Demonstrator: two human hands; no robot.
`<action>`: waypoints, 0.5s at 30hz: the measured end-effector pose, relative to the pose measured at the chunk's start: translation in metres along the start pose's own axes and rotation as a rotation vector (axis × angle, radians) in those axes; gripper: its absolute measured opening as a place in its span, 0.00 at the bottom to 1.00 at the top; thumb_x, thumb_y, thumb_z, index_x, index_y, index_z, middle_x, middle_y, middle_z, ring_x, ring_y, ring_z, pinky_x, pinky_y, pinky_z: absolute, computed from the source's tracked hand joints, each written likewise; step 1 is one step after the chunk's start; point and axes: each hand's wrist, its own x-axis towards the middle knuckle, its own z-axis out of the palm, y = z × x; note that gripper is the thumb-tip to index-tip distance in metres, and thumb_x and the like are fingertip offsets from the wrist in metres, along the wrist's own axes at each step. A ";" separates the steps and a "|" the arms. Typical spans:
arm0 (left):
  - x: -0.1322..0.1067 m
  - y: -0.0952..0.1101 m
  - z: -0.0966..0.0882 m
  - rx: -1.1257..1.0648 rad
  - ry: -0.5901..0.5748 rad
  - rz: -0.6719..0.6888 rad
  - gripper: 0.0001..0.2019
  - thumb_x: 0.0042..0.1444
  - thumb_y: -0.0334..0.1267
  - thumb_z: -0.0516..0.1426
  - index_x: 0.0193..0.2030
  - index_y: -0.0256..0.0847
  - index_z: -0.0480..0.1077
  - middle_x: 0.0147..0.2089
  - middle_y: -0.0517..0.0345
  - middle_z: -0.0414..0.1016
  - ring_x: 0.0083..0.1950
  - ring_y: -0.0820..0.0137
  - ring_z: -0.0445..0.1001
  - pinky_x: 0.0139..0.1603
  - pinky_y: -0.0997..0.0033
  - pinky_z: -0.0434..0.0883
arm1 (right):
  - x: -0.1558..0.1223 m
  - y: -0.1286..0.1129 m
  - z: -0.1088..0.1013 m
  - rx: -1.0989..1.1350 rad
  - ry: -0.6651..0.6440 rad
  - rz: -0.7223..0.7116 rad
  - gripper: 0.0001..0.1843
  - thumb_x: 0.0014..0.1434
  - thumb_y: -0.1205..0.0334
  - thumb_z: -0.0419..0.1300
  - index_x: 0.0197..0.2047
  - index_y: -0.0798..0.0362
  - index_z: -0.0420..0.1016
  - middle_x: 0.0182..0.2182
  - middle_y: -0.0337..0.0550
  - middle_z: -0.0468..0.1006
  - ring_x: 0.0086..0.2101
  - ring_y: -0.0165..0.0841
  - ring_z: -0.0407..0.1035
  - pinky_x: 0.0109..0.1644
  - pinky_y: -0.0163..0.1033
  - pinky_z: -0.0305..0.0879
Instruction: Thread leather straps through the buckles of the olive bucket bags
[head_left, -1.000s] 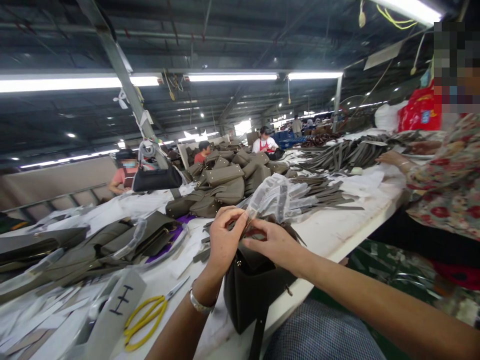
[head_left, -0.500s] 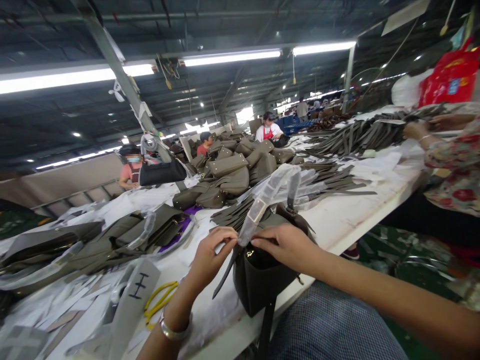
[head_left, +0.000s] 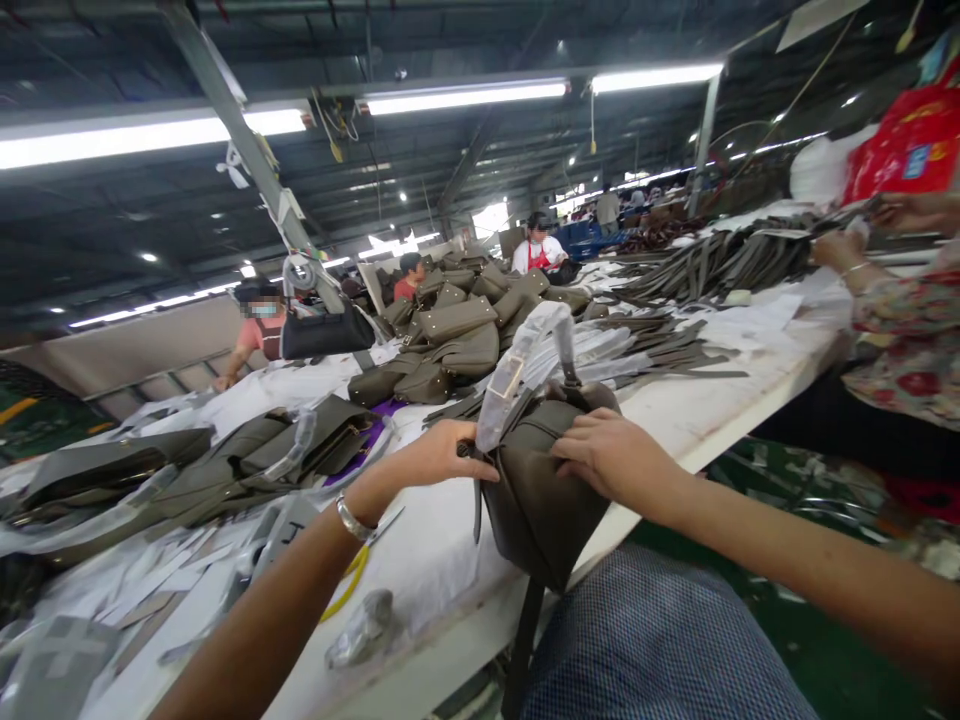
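In the lower left of the frame, the left forearm is covering most of the yellow-handled scissors (head_left: pixel 349 585), while the right edge is cutting off a co-worker in a flowered sleeve (head_left: pixel 911 310). The left hand (head_left: pixel 439 455) is reaching in with the wrist nearly straight, pinching the dark bag (head_left: pixel 544 500) at its upper left corner, and the right hand (head_left: pixel 619 460) is resting with bent fingers on its upper right side, whether gripping I cannot tell. Just right of the frame's centre, the bag is sitting between both hands, its plastic-wrapped handle (head_left: pixel 504 385) rising above them.
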 end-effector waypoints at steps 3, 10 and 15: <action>-0.003 0.014 0.001 -0.038 0.256 -0.051 0.15 0.49 0.46 0.66 0.40 0.39 0.79 0.39 0.55 0.80 0.41 0.60 0.76 0.43 0.67 0.70 | 0.017 0.026 -0.008 -0.008 0.107 -0.034 0.10 0.64 0.58 0.58 0.36 0.51 0.79 0.31 0.45 0.80 0.36 0.37 0.70 0.45 0.42 0.55; -0.001 0.027 0.024 -0.128 0.393 -0.140 0.16 0.57 0.49 0.59 0.33 0.37 0.77 0.30 0.58 0.76 0.33 0.67 0.72 0.33 0.72 0.66 | 0.060 0.061 0.023 0.046 0.115 -0.105 0.10 0.65 0.58 0.57 0.42 0.51 0.79 0.36 0.45 0.81 0.40 0.37 0.72 0.60 0.47 0.54; 0.013 0.011 0.064 -0.258 0.407 -0.278 0.14 0.54 0.48 0.62 0.33 0.36 0.77 0.31 0.56 0.78 0.33 0.66 0.74 0.33 0.71 0.68 | 0.029 0.035 0.052 0.280 0.311 0.138 0.18 0.62 0.72 0.53 0.53 0.52 0.74 0.52 0.49 0.75 0.53 0.40 0.67 0.58 0.47 0.61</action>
